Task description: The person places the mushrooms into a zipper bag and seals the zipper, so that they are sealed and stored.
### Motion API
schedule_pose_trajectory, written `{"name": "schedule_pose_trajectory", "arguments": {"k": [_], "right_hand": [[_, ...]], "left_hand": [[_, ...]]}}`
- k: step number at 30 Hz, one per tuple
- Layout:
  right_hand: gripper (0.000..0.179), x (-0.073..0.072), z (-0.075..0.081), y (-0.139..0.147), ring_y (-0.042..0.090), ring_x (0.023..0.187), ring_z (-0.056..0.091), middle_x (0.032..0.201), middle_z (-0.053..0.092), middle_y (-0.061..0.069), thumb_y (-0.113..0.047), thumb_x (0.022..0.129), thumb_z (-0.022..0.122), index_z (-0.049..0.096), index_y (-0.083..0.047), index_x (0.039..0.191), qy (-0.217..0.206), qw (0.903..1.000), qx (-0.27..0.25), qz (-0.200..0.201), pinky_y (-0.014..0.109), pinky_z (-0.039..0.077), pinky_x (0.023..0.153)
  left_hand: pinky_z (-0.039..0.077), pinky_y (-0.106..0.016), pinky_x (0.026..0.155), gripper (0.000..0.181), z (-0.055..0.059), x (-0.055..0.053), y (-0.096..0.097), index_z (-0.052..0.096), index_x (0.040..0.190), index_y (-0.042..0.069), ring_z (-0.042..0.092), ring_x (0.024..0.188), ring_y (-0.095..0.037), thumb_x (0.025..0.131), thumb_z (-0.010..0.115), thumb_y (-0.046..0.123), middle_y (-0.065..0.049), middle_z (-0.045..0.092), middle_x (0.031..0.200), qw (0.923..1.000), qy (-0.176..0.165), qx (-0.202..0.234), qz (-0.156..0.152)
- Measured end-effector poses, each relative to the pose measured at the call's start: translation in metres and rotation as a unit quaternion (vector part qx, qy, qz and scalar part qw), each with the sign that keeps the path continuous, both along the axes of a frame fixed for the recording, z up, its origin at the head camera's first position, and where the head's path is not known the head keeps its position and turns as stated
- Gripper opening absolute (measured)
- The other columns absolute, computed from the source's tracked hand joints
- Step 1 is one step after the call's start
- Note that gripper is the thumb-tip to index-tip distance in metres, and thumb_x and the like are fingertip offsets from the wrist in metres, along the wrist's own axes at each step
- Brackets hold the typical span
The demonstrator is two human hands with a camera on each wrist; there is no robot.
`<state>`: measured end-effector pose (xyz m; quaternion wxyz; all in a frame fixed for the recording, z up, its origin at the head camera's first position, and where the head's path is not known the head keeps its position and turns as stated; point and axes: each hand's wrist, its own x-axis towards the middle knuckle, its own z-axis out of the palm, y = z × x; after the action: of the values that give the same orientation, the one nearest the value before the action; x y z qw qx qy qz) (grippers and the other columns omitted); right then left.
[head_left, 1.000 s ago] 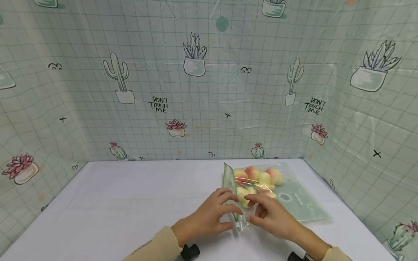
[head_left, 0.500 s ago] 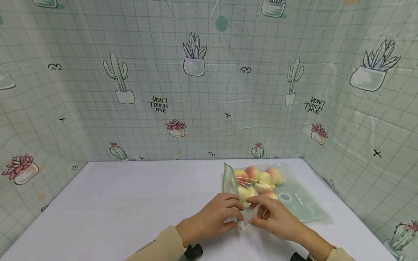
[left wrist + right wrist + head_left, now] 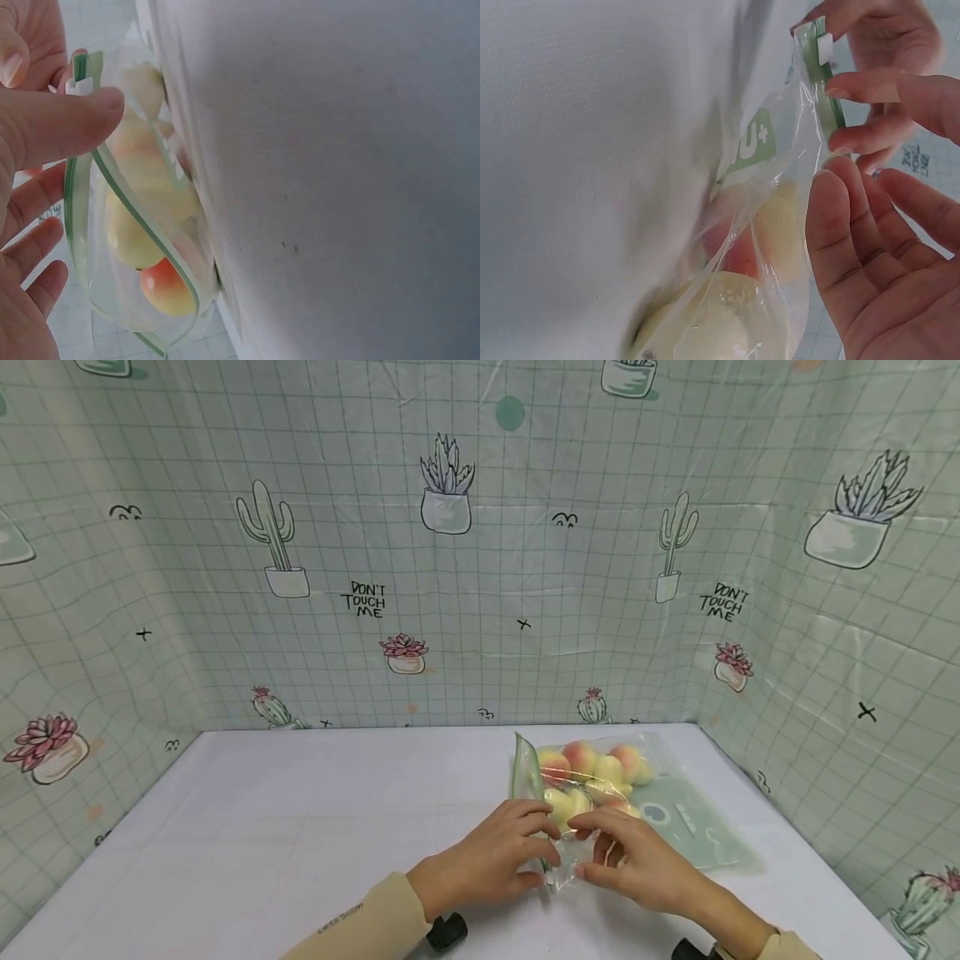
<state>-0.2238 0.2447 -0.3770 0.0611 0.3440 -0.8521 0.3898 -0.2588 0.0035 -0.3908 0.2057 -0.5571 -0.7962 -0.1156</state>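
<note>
A clear slider zip bag [image 3: 693, 827] with green zip strips [image 3: 133, 204] lies at the table's right. Several yellow-and-red fruits [image 3: 581, 760], peach-like in look, sit inside it. The bag's mouth faces left, its two strips apart along most of their length. With thumb and fingers my left hand [image 3: 501, 853] pinches the near end of the strips, by the white slider [image 3: 825, 49]. Close to that corner, on the bag side, my right hand [image 3: 637, 862] has its fingers loosely bent, thumb and forefinger apart; its fingertips are at the film.
A white-covered table [image 3: 300, 827] stretches off to the left of the bag. Behind it and at both sides hangs a gridded curtain [image 3: 480, 577] printed with cacti. Black wrist cameras [image 3: 447, 932] sit below both hands.
My left hand has shifted slightly right and closed in on the near end of the zip. The right hand has moved a touch right. The fruits stay put.
</note>
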Motion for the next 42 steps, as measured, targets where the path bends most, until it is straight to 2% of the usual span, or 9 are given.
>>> {"name": "schedule_pose_trajectory", "arguments": {"k": [4,11,16,22,27,30,37,40,42], "right_hand": [[0.041,-0.001,0.001,0.001,0.005,0.072,0.057,0.101,0.06,0.004,-0.023,0.083,0.076,0.06,-0.01,0.119,0.004,1.0,0.001,0.002,0.023,0.051,0.059],[0.038,-0.002,0.005,0.001,0.004,0.071,0.057,0.099,0.059,0.004,-0.022,0.082,0.076,0.062,-0.011,0.116,0.021,0.9997,0.004,-0.007,0.023,0.051,0.058],[0.039,-0.002,0.006,0.002,0.004,0.071,0.057,0.099,0.059,0.003,-0.021,0.081,0.077,0.062,-0.013,0.116,0.028,0.9995,0.002,-0.013,0.024,0.051,0.059],[0.034,-0.002,0.007,0.001,0.005,0.071,0.057,0.099,0.058,-0.004,-0.019,0.08,0.078,0.062,-0.019,0.11,0.05,0.9986,0.003,-0.018,0.025,0.051,0.059],[0.034,-0.007,0.005,0.0,0.008,0.07,0.056,0.097,0.057,-0.006,-0.011,0.076,0.08,0.061,-0.021,0.102,0.073,0.997,0.0,-0.023,0.026,0.051,0.058],[0.033,-0.007,0.005,-0.001,0.01,0.069,0.056,0.093,0.057,-0.007,-0.009,0.075,0.081,0.061,-0.021,0.099,0.081,0.9963,-0.007,-0.026,0.026,0.051,0.057],[0.025,-0.004,0.008,-0.004,0.008,0.07,0.055,0.085,0.054,-0.012,-0.019,0.079,0.079,0.058,-0.023,0.092,0.082,0.9962,-0.013,-0.028,0.023,0.05,0.058],[0.025,-0.005,0.007,-0.005,0.008,0.07,0.055,0.084,0.053,-0.013,-0.016,0.078,0.08,0.058,-0.022,0.091,0.092,0.9953,-0.019,-0.024,0.023,0.049,0.058],[0.026,0.001,0.015,-0.011,0.01,0.069,0.055,0.082,0.054,-0.009,-0.01,0.077,0.08,0.058,-0.019,0.088,0.1,0.9944,-0.022,-0.025,0.023,0.049,0.057]], "left_hand": [[0.032,-0.034,0.107,0.02,-0.001,-0.002,0.001,0.072,0.091,0.024,0.045,0.126,-0.021,0.075,0.082,0.023,0.004,0.061,0.113,0.9999,-0.01,0.012,0.001],[0.034,-0.033,0.104,0.014,0.002,-0.007,0.002,0.071,0.091,0.023,0.046,0.123,-0.021,0.079,0.079,0.022,0.002,0.062,0.11,0.9966,-0.057,0.06,-0.007],[0.036,-0.032,0.1,0.012,0.002,-0.011,0.004,0.071,0.091,0.021,0.048,0.119,-0.019,0.081,0.078,0.023,0.003,0.062,0.107,0.9928,-0.077,0.091,-0.013],[0.038,-0.029,0.094,0.011,0.005,-0.014,0.009,0.071,0.09,0.02,0.05,0.11,-0.012,0.081,0.077,0.024,0.007,0.063,0.1,0.9874,-0.081,0.135,-0.012],[0.039,-0.028,0.089,0.01,0.007,-0.015,0.012,0.071,0.088,0.02,0.051,0.102,-0.009,0.081,0.077,0.022,0.01,0.062,0.094,0.9824,-0.086,0.166,-0.004],[0.039,-0.028,0.09,0.011,0.007,-0.016,0.014,0.071,0.088,0.02,0.052,0.1,-0.008,0.08,0.078,0.022,0.01,0.063,0.092,0.9802,-0.09,0.176,0.002],[0.039,-0.028,0.092,0.012,0.006,-0.018,0.018,0.071,0.09,0.016,0.053,0.094,-0.007,0.08,0.077,0.016,0.009,0.066,0.087,0.972,-0.123,0.2,0.001],[0.04,-0.027,0.091,0.014,0.005,-0.018,0.019,0.07,0.092,0.015,0.053,0.092,-0.006,0.08,0.077,0.014,0.009,0.066,0.087,0.9699,-0.127,0.208,-0.001],[0.04,-0.026,0.089,0.014,0.005,-0.018,0.02,0.07,0.092,0.016,0.053,0.091,-0.005,0.08,0.077,0.014,0.009,0.066,0.086,0.9695,-0.123,0.212,-0.003]]}}
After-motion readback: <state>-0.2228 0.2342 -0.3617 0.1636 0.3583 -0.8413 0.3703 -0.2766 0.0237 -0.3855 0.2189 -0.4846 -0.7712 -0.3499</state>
